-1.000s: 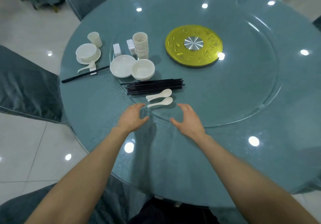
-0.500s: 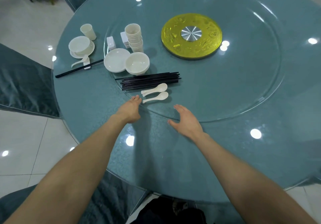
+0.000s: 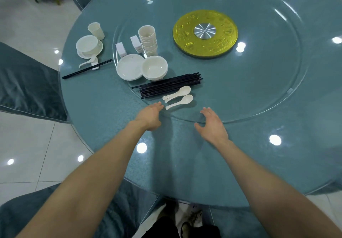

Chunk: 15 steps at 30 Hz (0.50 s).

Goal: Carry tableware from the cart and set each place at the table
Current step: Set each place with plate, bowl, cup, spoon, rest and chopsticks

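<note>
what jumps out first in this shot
A gold disc with a silver hub shines at the centre of the table. Left of it, stacked cups, a bowl and a bundle of black chopsticks cluster on the glass turntable. The left hand and right hand hover open near two white spoons.

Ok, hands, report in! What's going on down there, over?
Left hand open, empty, fingertips beside the two spoons' handles. Right hand open, empty, at the glass turntable's rim. Nothing between hands and spoons.

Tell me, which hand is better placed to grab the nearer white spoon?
Probably the left hand: its fingertips almost touch the handle of the nearer spoon; the right hand is farther off. Both are open and empty.
</note>
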Motion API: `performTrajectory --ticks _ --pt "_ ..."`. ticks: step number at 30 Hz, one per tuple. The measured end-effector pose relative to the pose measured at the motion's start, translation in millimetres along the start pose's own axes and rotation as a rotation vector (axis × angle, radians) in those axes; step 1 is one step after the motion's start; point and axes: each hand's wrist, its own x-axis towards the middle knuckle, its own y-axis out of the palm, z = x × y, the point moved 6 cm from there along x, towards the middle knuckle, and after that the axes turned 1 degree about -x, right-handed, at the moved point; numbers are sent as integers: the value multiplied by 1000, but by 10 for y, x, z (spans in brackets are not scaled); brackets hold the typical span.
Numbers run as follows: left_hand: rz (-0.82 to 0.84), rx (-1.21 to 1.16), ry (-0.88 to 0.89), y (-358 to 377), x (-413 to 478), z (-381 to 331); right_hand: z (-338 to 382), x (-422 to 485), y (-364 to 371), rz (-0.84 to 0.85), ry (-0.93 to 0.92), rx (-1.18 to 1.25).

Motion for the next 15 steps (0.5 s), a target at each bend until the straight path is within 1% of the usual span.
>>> performTrajectory --ticks 1,3,5,6,10,13,15 --pt "-46 -66 -3 -29 -21 10 4 -8 -44 -41 29 10" --pt "-191 -203 -14 -95 -95 51 0 -18 -149 -106 94 32" --pt "-325 -289 -21 -143 -195 170 32 -15 -226 -149 125 58" --pt "-363 -311 -26 -149 -237 242 54 -6 -245 -164 126 64" --pt "-386 -321 -19 -189 -299 541 200 48 -303 -224 89 94" --pt "-398 -296 -52 -292 -282 773 399 78 -329 -292 40 127" --pt "-414 -302 -81 -371 -258 893 496 97 -322 -298 21 141"
